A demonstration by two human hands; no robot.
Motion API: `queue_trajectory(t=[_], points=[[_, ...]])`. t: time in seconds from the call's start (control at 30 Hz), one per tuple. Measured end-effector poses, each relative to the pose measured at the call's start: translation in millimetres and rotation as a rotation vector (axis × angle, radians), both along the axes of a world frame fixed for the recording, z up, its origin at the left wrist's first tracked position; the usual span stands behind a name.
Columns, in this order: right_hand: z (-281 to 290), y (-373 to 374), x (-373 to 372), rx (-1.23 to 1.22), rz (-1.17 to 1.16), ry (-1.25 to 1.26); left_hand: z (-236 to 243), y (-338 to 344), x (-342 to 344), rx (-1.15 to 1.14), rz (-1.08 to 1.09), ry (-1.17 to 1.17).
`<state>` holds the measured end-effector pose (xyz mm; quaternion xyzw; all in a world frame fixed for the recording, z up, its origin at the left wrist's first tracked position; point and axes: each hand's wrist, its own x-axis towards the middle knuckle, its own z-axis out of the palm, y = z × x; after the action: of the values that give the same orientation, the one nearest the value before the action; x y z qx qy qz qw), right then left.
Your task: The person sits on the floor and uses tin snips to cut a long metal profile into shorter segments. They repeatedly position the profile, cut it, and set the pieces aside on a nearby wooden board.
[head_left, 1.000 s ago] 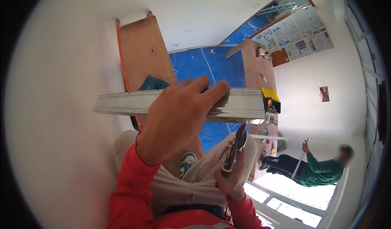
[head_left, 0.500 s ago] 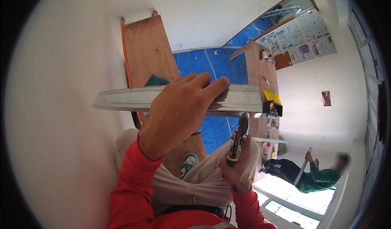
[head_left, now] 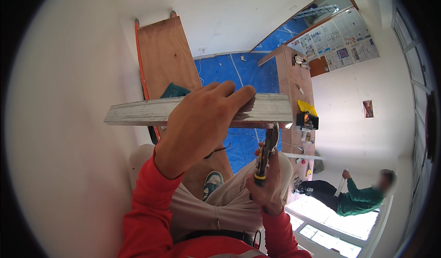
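A long pale grey-white profile (head_left: pixel 271 109), streaked along its length and dark reddish-brown along the lower edge, lies crosswise in front of me. My left hand (head_left: pixel 195 120) wraps over its middle, thumb side hidden behind it. Below its right end, my right hand (head_left: pixel 268 184) grips a pair of snips (head_left: pixel 265 159) with a dark head and a black-and-yellow handle. The snips point upward, with their tip at the profile's lower edge near that end. Whether the jaws have the edge between them, I cannot tell.
A wooden platform (head_left: pixel 161 51) with an orange frame stands at the left, a teal item (head_left: pixel 174 91) on it. Blue sheeting (head_left: pixel 216 74) covers the floor. At the right, a wooden bench (head_left: pixel 289 74) bears tools and a black box (head_left: pixel 308 121). Beyond, a person in green (head_left: pixel 360 196) holds a pale strip.
The profile's right end has shifted slightly left and its edge has tilted. My right hand and the snips have moved a little left. The other person's pale strip has changed angle.
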<state>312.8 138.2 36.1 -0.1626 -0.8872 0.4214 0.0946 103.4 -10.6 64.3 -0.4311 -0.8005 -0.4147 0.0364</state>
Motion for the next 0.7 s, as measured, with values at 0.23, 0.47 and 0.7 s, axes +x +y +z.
queue_trajectory(t=[0.23,0.47,0.7], points=[[-6.4,2.6,1.0,-0.016,-0.019,-0.042,-6.0,2.8,2.4,-0.025,0.000,-0.004],[-10.7,3.9,2.8,-0.073,-0.093,-0.109,-12.4,10.6,0.3,-0.098,-0.007,-0.023],[-23.8,4.6,6.2,-0.075,-0.055,-0.072,-17.5,14.6,3.7,-0.119,-0.016,-0.030]])
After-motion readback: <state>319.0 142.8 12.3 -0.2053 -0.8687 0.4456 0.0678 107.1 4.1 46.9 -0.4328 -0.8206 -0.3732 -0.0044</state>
